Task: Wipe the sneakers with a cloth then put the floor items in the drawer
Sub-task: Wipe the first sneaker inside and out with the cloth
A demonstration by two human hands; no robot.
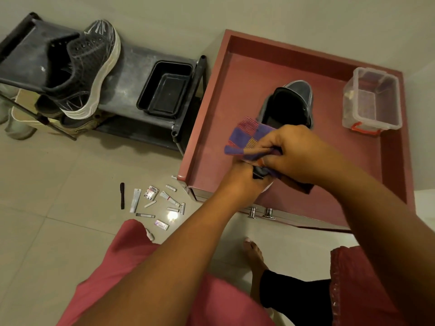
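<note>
1. Pale, glossy floor tiles (pixel 58 175) with thin grout lines are seen underfoot; a bare foot (pixel 253 251) rests on them, flanked by pink fabric (pixel 122 267) and a dark red embroidered hem (pixel 341 267).
2. Small floor items (pixel 156 203) lie scattered on the tiles left of the drawer: tubes, foil-like packets, short cylinders and a black pen-shaped stick (pixel 122 196).
3. A dark sneaker with a pale sole (pixel 260 175) is gripped by the closed fingers of the left hand (pixel 242 182) over the drawer's front part.
4. A soft woven cloth (pixel 247 140), purple with orange stripes, is pinched in the curled fingers of the right hand (pixel 294 151) and pressed against that sneaker.
5. The open drawer (pixel 211 147), smooth and reddish-pink, is fitted with two metal knobs (pixel 261 212); inside stand a second grey sneaker (pixel 289 104) and a clear plastic box (pixel 373 102) with a red latch.
6. Farther left, a dark metal shoe rack (pixel 131 74) bears a glossy black rectangular tray (pixel 166 89) and a mesh-textured black shoe (pixel 82 71) with a thick ridged white sole.
</note>
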